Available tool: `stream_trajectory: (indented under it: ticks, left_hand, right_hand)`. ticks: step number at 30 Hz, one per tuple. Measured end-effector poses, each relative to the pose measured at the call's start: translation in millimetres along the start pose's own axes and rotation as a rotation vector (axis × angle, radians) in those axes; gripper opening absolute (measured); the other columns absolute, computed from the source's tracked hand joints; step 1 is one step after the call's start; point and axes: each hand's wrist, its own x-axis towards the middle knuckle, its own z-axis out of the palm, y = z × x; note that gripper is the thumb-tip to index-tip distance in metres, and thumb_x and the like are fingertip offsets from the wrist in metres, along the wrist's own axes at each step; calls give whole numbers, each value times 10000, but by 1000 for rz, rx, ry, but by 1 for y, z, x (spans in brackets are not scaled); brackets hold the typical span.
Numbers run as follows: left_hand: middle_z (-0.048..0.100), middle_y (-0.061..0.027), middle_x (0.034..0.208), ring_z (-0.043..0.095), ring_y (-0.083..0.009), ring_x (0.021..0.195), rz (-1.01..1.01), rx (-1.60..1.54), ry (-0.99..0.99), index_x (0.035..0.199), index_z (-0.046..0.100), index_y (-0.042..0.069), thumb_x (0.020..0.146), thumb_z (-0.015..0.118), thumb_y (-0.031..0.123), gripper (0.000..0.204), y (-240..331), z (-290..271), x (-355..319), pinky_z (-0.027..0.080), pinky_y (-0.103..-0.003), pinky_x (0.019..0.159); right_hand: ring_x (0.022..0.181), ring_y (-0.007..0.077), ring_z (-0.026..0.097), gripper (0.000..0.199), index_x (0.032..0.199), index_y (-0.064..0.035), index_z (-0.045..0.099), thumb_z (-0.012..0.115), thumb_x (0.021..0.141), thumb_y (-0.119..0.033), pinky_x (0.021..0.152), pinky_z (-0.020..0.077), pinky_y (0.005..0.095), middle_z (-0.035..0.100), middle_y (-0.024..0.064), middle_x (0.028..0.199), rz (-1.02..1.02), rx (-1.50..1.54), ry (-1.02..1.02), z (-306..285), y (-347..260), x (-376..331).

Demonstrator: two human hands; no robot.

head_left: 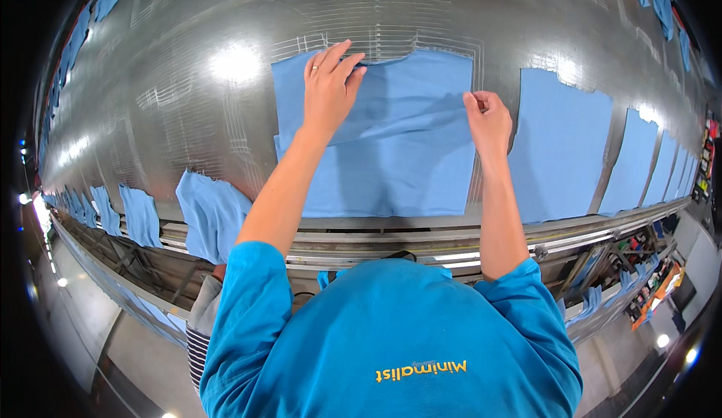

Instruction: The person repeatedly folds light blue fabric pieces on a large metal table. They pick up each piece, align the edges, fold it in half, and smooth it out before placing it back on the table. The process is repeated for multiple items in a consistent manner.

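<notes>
Head view: left hand [329, 87] rests on the upper edge of a blue fabric panel [391, 162], thumb and fingertips pinching the cloth at its curved neckline cut. Right hand [489, 121] is clenched on the same panel's right edge, gripping a fold of it. The panel lies flat on a wide, shiny metal worktable [188, 117], near its front edge, with a diagonal crease running between the two hands. More blue panels [560, 147] lie in a row toward the table's right end, and others [210, 215] hang over the front edge to the left. A metal rail frame [421, 241] runs below the front edge.

Risk, as judged: uneven pull between the two grips could leave the crease set or skew the panel out of line with its neighbours; the slick metal surface would let the cloth slide.
</notes>
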Motion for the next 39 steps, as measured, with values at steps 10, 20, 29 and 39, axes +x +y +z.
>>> stream_trajectory:
  ticks: [10, 20, 29, 39]
  left_hand:
    - [651, -57, 1370, 584, -304, 1266, -4, 16, -72, 1147, 765, 159, 912, 791, 336, 295, 1, -2, 20, 404, -492, 1098]
    - [667, 4, 960, 636, -202, 924, 196, -74, -312, 1020, 759, 125, 815, 836, 121, 219, 31, -34, -67, 458, -364, 843]
    - [663, 0, 926, 624, -208, 861, 190, -111, -280, 1012, 759, 111, 841, 825, 131, 184, 37, -34, -75, 446, -373, 811]
    - [721, -39, 1266, 649, -258, 1116, 153, -30, -174, 1200, 742, 88, 948, 741, 222, 286, 16, -18, -11, 466, -421, 961]
  right_hand:
    - [842, 260, 730, 353, 1010, 1, 753, 772, 912, -337, 776, 555, 368, 769, 130, 909, 61, -49, -46, 0, -14, 18]
    - [746, 249, 702, 340, 954, 1, 761, 773, 913, -337, 742, 552, 373, 763, 117, 847, 46, -86, -71, -1, -5, 17]
    - [829, 287, 722, 330, 1018, -15, 754, 747, 923, -330, 784, 556, 393, 770, 128, 917, -35, -46, 9, 3, -2, 13]
    - [892, 304, 741, 289, 1027, -24, 770, 719, 930, -291, 811, 564, 400, 780, 123, 928, 19, -117, 7, 9, -11, 32]
